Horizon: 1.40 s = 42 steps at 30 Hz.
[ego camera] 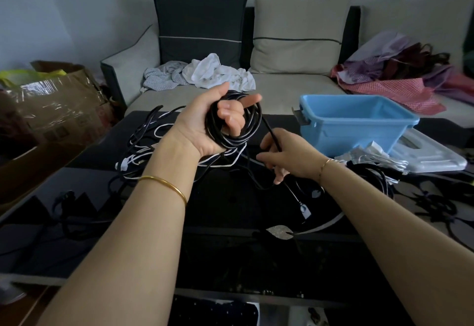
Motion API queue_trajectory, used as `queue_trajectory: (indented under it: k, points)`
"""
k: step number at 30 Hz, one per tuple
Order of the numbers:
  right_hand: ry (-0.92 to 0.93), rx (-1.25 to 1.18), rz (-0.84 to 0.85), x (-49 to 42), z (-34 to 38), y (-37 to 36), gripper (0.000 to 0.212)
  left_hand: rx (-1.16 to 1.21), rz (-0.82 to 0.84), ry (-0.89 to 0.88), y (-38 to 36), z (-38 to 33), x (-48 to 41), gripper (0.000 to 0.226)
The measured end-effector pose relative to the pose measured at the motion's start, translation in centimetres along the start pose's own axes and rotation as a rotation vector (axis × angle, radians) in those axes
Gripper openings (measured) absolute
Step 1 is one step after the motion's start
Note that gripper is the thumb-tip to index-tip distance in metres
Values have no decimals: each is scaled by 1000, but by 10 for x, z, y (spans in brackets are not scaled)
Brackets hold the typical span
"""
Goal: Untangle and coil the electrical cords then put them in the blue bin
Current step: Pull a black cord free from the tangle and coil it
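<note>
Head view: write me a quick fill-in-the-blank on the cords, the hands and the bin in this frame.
The left hand grips a coil of ____ cord. The right hand pinches its loose end above a table strewn with black and ____ cords. The blue bin stands on the person's ____ side.
Missing words: black; white; right.

Your black cord [232, 130] sits wound in round loops in your left hand [202, 123], left of the blue bin [346, 135]; its loose tail runs down through your right hand [287, 156]; the bin stands upright and open; tangled black and white cords [139, 143] lie farther left.
</note>
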State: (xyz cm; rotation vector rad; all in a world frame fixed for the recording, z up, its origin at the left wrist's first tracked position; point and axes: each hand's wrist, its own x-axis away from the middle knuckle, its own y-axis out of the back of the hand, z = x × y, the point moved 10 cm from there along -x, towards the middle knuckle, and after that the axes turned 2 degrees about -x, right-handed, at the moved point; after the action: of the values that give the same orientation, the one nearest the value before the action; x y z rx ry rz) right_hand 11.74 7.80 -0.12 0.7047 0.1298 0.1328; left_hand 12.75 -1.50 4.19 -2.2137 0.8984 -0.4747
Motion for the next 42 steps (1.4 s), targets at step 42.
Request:
queue_trajectory:
  k: [42]
  points:
    - [18,283,-5,-7,-6,-3,39,56,-331,-513,20,-43,0,58]
